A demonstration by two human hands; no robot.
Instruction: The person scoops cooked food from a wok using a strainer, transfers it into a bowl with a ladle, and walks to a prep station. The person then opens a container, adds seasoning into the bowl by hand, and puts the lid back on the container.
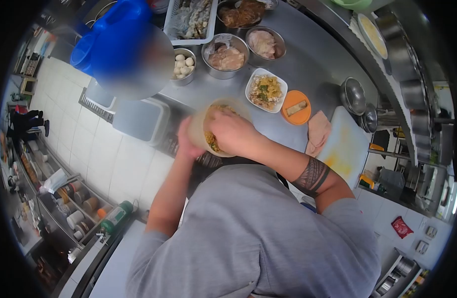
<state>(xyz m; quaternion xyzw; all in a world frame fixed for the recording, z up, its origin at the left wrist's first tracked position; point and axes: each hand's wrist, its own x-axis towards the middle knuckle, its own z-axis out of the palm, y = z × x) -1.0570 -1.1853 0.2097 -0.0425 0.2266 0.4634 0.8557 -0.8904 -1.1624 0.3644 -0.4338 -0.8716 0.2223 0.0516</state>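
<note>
My left hand (187, 141) is wrapped round the side of a pale plastic tub (196, 130), which is tilted in front of my body. A crumbly yellow-brown food mix with green bits (212, 143) shows inside it. My right hand (231, 134) reaches into the mouth of this tub, its fingers hidden by the hand itself and blurred. On the steel counter just beyond stands a white square bowl (249, 94) of yellow, white and green food. Beside that bowl lies an orange round lid (290, 116) with a small tan block on it.
Metal bowls of raw meat (225, 58) and a steel pot of white balls (183, 67) stand at the back, near a white basket (209, 38). A stained cutting board (345, 144) and a cloth (318, 133) lie right. A blue jug (116, 22) and grey bin (139, 121) are left.
</note>
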